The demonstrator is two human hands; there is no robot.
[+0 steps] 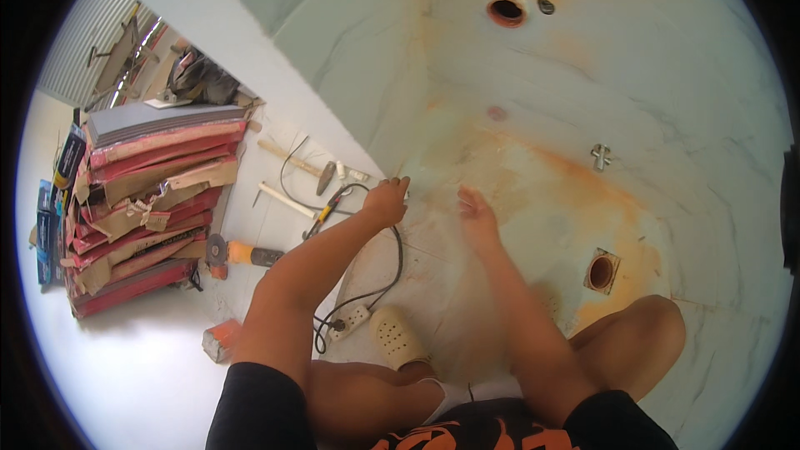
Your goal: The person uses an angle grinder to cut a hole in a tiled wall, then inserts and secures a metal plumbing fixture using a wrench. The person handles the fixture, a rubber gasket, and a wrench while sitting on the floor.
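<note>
I squat on a dusty, orange-stained tiled floor, both arms stretched forward. My left hand hovers close to the edge of the white wall, fingers curled together. A small pale bit shows at its fingertips, too small to name. To its right, my right hand is held over the tiles, palm turned inward and fingers loosely bent and apart; I see nothing in it. Left of my left hand lie a hammer with a wooden handle, a pale-handled tool and a black cable.
At left stand stacked red-and-brown cartons with grey tiles on top. An orange angle grinder and a power strip lie nearby. At right are a square drain hole, a metal valve and a round pipe opening.
</note>
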